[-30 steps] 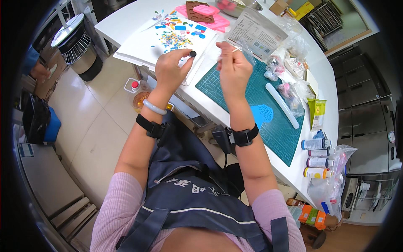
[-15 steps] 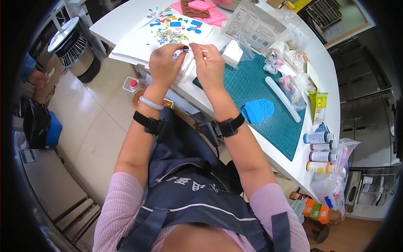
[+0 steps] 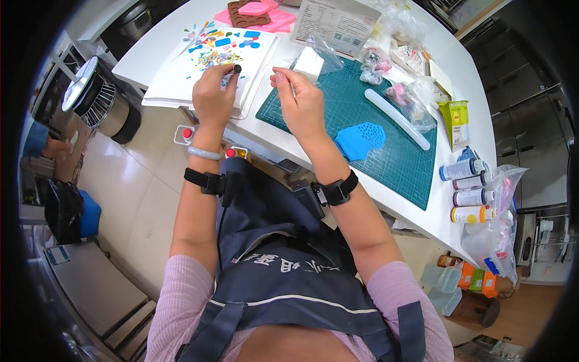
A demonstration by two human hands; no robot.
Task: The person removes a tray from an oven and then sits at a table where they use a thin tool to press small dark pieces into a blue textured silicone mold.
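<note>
Between its thumb and fingertips, my left hand pinches a small black round piece above the white board. My right hand is a hand's width away, over the near left part of the green cutting mat. Its fingers are curled together, and what they hold, if anything, I cannot make out. Just beyond the left hand lie many tiny pastel pieces and blue shapes. A white block in clear plastic sits beyond the right hand.
On the mat lie a blue textured piece and a white rolling pin. Several bottles line the right edge. Pink molds and a brown mold are at the back. A bin stands left of the table.
My hands have moved apart. The black piece stays in the left hand; the thin white stick seen between the hands before no longer shows. The view has shifted, so the table appears moved.
</note>
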